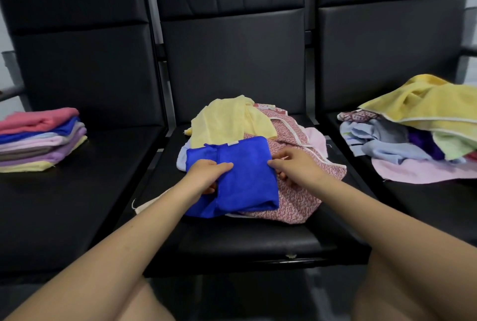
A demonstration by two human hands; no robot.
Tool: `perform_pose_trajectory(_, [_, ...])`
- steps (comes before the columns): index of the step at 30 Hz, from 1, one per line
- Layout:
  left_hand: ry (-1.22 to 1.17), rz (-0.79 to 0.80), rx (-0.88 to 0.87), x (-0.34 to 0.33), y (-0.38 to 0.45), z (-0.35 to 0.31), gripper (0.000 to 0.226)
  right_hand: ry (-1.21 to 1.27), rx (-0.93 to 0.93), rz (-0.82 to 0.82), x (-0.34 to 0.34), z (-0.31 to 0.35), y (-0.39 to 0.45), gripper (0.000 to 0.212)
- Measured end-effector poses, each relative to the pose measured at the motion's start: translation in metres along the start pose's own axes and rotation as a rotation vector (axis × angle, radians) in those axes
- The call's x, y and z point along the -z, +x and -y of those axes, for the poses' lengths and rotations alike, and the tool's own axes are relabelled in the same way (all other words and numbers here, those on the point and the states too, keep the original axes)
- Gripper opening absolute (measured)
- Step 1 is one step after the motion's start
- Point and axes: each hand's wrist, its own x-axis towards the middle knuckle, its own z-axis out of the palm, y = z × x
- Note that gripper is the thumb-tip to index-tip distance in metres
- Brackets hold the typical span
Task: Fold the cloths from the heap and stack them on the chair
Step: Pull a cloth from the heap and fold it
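Observation:
A bright blue cloth (pixel 245 178), partly folded, lies on top of a small pile on the middle chair seat (pixel 245 243). My left hand (pixel 206 173) grips its left edge, thumb on top and fingers underneath. My right hand (pixel 291 166) pinches its right edge. Under the blue cloth lie a red-and-white patterned cloth (pixel 296 199) and a pale yellow cloth (pixel 227 119). A neat stack of folded cloths (pixel 41 140), pink on top, sits on the left chair. A loose heap of cloths (pixel 418 127) with a yellow towel on top covers the right chair.
Three black padded chairs stand side by side with tall backs (pixel 232 62). The left seat (pixel 77 204) has bare surface in front of the stack. My bare knees show at the bottom of the view.

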Motion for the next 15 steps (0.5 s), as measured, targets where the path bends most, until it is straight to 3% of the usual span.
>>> perform_pose_trajectory(7, [-0.234,0.040,-0.068,0.003,-0.003,0.004,0.017,0.077,0.128,0.006,-0.009,0.007,-0.006,0.022])
perform_pose_trajectory(12, [-0.294,-0.180,-0.117,0.029,0.001,0.010,0.015,0.067,0.224,0.026,-0.021,0.010,-0.009,0.024])
perform_pose_trajectory(15, [-0.215,-0.188,-0.037,0.046,0.007,0.023,0.023,-0.070,0.243,0.020,-0.028,0.007,-0.012,0.026])
